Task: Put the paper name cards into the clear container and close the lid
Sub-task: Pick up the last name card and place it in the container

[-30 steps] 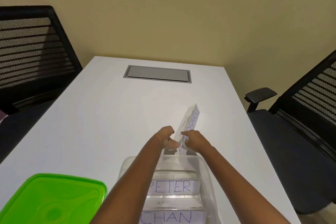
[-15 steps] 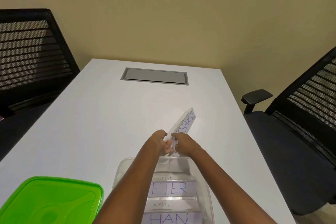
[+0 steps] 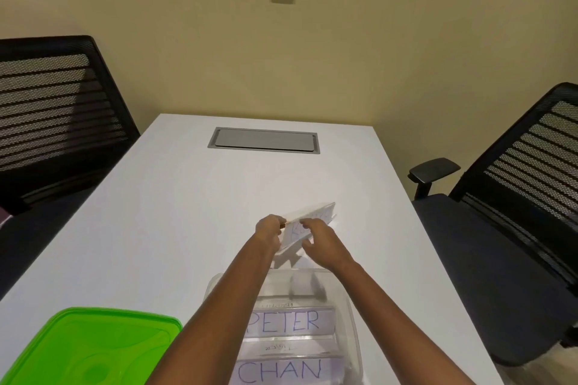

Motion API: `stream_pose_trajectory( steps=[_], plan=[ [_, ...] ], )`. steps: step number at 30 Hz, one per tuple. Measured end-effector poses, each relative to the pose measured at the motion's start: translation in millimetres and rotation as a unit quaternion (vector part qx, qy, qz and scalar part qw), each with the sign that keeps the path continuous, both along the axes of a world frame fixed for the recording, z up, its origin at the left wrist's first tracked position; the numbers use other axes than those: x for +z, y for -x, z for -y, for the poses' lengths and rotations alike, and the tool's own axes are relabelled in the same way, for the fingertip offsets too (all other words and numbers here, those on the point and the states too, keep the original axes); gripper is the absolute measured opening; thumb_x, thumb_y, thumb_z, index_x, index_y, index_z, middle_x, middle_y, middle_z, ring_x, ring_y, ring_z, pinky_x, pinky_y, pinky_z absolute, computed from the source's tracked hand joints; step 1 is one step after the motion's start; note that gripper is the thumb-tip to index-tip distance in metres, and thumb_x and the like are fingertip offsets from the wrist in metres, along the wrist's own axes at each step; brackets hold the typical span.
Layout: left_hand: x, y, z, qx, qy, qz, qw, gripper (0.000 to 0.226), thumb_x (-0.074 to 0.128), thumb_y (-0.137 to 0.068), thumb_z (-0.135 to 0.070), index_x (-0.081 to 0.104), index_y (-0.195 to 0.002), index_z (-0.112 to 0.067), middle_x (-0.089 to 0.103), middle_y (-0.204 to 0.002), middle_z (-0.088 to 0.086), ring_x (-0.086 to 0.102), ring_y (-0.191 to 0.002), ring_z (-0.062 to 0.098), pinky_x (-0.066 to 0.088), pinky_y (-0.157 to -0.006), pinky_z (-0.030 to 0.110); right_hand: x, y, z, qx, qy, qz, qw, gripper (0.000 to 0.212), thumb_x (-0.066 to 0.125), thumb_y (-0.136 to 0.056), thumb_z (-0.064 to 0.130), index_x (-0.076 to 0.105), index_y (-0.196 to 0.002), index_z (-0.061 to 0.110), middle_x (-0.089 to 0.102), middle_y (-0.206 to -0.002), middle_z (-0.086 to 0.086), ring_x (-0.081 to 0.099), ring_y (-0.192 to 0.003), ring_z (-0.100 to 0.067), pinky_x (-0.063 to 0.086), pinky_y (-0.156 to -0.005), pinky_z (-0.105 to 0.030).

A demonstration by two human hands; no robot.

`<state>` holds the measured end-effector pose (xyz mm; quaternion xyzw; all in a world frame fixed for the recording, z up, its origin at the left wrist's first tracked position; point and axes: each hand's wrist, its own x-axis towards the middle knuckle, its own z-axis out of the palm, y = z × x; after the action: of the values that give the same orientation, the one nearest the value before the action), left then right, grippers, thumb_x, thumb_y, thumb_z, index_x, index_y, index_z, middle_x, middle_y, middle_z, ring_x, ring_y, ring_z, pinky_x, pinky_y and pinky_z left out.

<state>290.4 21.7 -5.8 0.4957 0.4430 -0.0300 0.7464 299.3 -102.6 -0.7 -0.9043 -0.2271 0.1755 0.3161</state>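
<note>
A white folded name card (image 3: 316, 216) with blue writing is held in the air just beyond the far rim of the clear container (image 3: 352, 316). My left hand (image 3: 268, 230) pinches its left end and my right hand (image 3: 319, 239) grips its lower right part. The card is blurred and lies nearly level. Inside the container stand two cards, one reading PETER (image 3: 291, 320) and one reading CHAN (image 3: 280, 370). The green lid (image 3: 90, 348) lies flat on the table to the left of the container.
The white table (image 3: 175, 212) has a grey cable hatch (image 3: 264, 140) near its far end. Black mesh chairs stand at the left (image 3: 53, 109) and at the right (image 3: 516, 184). A yellow wall with a switch plate is behind.
The card has turned from pointing steeply up and right to lying nearly level, facing me. Both hands shifted along it, and my right hand opened wider around it.
</note>
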Motion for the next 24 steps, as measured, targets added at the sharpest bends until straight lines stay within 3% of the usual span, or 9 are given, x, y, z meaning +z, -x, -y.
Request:
stream_pose_trajectory(
  steps=[2, 4, 8, 14, 18, 21, 24],
  plan=[
    [10.6, 5.5, -1.8, -0.016, -0.006, 0.014, 1.000, 0.035, 0.041, -0.092, 0.005, 0.042, -0.058, -0.005, 0.041, -0.063, 0.008, 0.037, -0.053, 0.016, 0.038, -0.041, 0.021, 2.8, 0.8, 11.3, -0.032, -0.022, 0.003, 0.999, 0.050, 0.047, -0.090, 0.002, 0.040, -0.139, 0.008, 0.044, -0.144, -0.011, 0.044, -0.131, -0.023, 0.035, -0.108, -0.028],
    [22.1, 14.0, -3.6, -0.028, -0.031, 0.017, 0.999, 0.035, 0.040, -0.092, 0.003, 0.041, -0.059, -0.007, 0.040, -0.061, 0.006, 0.036, -0.051, 0.016, 0.036, -0.029, 0.014, 4.9, 1.5, 24.3, -0.070, -0.045, 0.003, 0.997, 0.048, 0.049, -0.091, 0.002, 0.041, -0.138, 0.006, 0.046, -0.142, -0.013, 0.047, -0.128, -0.026, 0.036, -0.107, -0.029],
    [40.8, 34.3, -5.3, -0.034, -0.092, 0.033, 0.995, 0.035, 0.039, -0.091, -0.003, 0.037, -0.057, -0.011, 0.039, -0.048, 0.003, 0.036, -0.041, 0.015, 0.025, -0.045, 0.023, 11.2, 4.6, 48.7, -0.154, -0.093, -0.017, 0.984, 0.048, 0.051, -0.092, 0.003, 0.040, -0.138, 0.002, 0.046, -0.141, -0.018, 0.049, -0.125, -0.031, 0.038, -0.106, -0.035],
    [57.4, 64.3, -2.7, -0.056, -0.128, 0.030, 0.990, 0.036, 0.038, -0.092, -0.006, 0.032, -0.056, -0.012, 0.028, -0.055, 0.003, 0.023, -0.047, 0.015, 0.018, -0.047, 0.023, 23.0, 16.4, 74.7, -0.265, -0.170, -0.044, 0.948, 0.059, 0.051, -0.095, 0.021, 0.026, -0.146, 0.004, 0.034, -0.150, -0.017, 0.038, -0.136, -0.033, 0.033, -0.113, -0.042],
    [63.5, 86.5, -2.5, -0.082, -0.117, 0.019, 0.990, 0.042, 0.036, -0.095, -0.009, 0.031, -0.053, -0.013, 0.034, -0.036, 0.000, 0.026, -0.039, 0.013, 0.019, -0.042, 0.021, 30.7, 26.7, 88.1, -0.276, -0.201, -0.061, 0.938, 0.045, 0.052, -0.095, 0.018, 0.043, -0.136, 0.002, 0.049, -0.136, -0.024, 0.050, -0.123, -0.036, 0.045, -0.104, -0.047],
    [60.9, 102.3, -5.0, -0.082, -0.123, 0.019, 0.989, 0.041, 0.037, -0.097, -0.012, 0.037, -0.057, -0.012, 0.035, -0.051, 0.003, 0.028, -0.049, 0.013, 0.022, -0.049, 0.023, 37.4, 38.4, 92.6, -0.274, -0.216, -0.070, 0.935, 0.040, 0.057, -0.092, 0.014, 0.050, -0.129, 0.000, 0.056, -0.126, -0.025, 0.057, -0.113, -0.038, 0.053, -0.090, -0.045],
    [55.1, 116.9, -7.2, -0.082, -0.162, 0.026, 0.983, 0.034, 0.038, -0.100, -0.019, 0.044, -0.069, -0.007, 0.044, -0.068, 0.011, 0.038, -0.056, 0.018, 0.027, -0.052, 0.023, 40.6, 49.1, 91.4, -0.282, -0.210, -0.050, 0.935, 0.037, 0.060, -0.090, 0.012, 0.055, -0.124, -0.002, 0.059, -0.122, -0.024, 0.057, -0.114, -0.036, 0.051, -0.096, -0.044]
  ],
)
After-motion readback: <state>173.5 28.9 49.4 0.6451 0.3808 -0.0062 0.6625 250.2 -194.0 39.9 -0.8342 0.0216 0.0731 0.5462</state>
